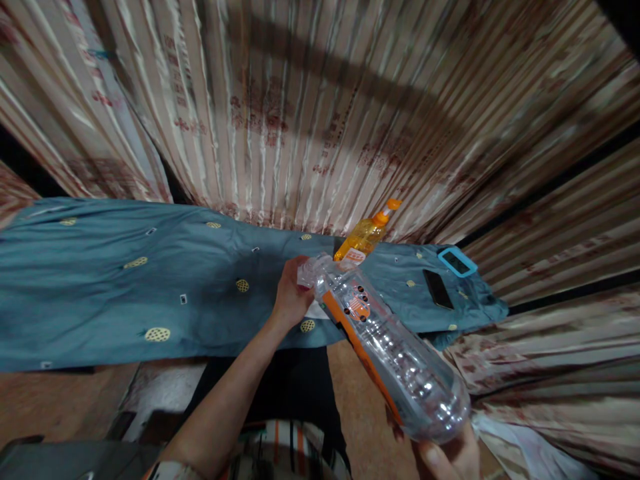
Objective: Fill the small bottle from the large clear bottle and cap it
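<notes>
Head view: two hands hold one clear, ribbed plastic bottle (387,343) with an orange label strip, lying tilted. The left hand (293,297) is closed around its neck end; the right hand (450,457) cups its rounded base from below, fingers curled. Just beyond the left hand stands one amber bottle (364,238) with an orange cap. Under them a wrinkled blue-grey cloth (125,287) with yellow dots covers the counter. Two phones (438,288) lie beyond the right hand. Striped, glossy curtains (300,113) hang behind.

clear plastic bottle (390,347) | orange-labelled, empty | tilted, neck away | held above blue cloth edge
</notes>
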`<state>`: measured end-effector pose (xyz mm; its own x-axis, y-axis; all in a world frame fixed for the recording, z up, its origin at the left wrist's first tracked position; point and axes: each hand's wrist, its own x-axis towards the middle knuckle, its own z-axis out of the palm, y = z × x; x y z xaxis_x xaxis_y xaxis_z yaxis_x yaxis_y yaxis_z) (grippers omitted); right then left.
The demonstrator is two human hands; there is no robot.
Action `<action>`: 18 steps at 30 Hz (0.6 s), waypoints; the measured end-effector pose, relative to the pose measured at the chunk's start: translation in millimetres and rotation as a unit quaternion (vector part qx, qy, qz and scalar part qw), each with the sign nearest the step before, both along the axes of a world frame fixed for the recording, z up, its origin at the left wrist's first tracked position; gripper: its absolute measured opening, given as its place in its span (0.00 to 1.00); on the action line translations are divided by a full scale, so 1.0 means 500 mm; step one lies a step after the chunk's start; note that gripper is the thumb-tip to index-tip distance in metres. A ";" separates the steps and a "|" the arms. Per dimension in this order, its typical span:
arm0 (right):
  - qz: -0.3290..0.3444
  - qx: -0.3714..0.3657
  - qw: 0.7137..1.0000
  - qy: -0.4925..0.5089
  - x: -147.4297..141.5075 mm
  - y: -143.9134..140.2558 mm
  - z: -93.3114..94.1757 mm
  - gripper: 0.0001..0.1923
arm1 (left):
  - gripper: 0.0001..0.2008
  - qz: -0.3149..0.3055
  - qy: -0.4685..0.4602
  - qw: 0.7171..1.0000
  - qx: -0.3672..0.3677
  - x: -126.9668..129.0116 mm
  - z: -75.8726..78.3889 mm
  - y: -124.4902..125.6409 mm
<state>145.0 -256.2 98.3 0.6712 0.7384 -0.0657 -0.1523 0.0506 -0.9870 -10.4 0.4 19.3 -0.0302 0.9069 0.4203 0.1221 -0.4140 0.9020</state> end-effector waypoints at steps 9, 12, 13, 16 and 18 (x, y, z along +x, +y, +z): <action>-0.006 -0.002 1.000 0.007 0.002 -0.002 0.002 0.48 | 0.26 0.000 -0.005 1.000 0.000 0.002 -0.001 -0.001; -0.007 -0.006 1.000 -0.008 0.000 0.000 0.003 0.48 | 0.26 0.004 -0.001 1.000 0.000 0.002 -0.002 0.000; -0.005 -0.005 1.000 -0.013 0.000 0.000 0.003 0.48 | 0.26 0.004 0.000 1.000 0.002 0.001 -0.003 0.000; 0.007 -0.004 1.000 -0.023 0.000 -0.001 0.002 0.48 | 0.26 0.007 -0.001 1.000 0.006 0.002 -0.006 0.002; 0.015 0.000 0.999 -0.031 0.002 -0.003 -0.002 0.46 | 0.26 0.009 -0.003 1.000 0.002 0.003 -0.008 0.002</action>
